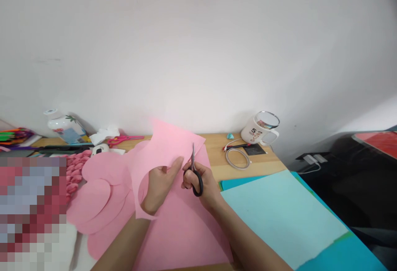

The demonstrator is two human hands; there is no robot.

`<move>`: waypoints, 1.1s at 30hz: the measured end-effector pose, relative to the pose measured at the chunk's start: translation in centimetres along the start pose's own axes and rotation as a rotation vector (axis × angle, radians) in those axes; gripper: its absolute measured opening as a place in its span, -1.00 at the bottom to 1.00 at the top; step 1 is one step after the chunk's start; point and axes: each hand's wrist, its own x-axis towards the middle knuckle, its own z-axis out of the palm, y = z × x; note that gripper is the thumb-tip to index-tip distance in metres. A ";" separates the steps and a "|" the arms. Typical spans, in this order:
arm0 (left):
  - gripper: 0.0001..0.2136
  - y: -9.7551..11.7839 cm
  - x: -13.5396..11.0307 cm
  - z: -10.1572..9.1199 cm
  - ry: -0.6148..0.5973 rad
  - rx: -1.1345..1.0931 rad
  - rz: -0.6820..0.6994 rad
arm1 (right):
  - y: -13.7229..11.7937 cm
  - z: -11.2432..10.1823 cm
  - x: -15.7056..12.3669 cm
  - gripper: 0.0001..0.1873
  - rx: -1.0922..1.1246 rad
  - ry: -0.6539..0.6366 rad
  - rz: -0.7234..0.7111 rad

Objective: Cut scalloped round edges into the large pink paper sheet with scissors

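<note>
My left hand [159, 186] pinches a raised pink paper sheet [167, 147] from which rounded pieces have been cut out; the thumb lies along its edge. My right hand [201, 182] grips black-handled scissors [194, 171], blades pointing up into the same sheet. Both hands hover over a larger pink sheet [182, 229] lying flat on the wooden desk [263, 163]. Pink cut circles [93, 198] lie to the left of my left hand.
Light blue and teal sheets [279, 209] lie on the right. A white mug [259, 130], coiled cable [237, 157], pink scissors [122, 140], a bottle [66, 128] and markers [14, 135] line the back by the wall. A black object [341, 171] sits at the far right.
</note>
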 end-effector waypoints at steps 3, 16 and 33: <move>-0.56 -0.1 0.1 0.0 -0.048 -0.021 -0.009 | 0.3 0.0 0.0 -0.88 0.013 0.000 0.007; -0.67 0.9 -0.1 -0.2 -0.213 -0.132 0.027 | 0.3 0.1 -0.1 -0.84 -0.042 0.042 0.017; -0.55 0.6 0.0 -0.1 -0.198 -0.016 0.041 | -0.6 0.1 0.0 -0.82 -0.083 0.059 -0.007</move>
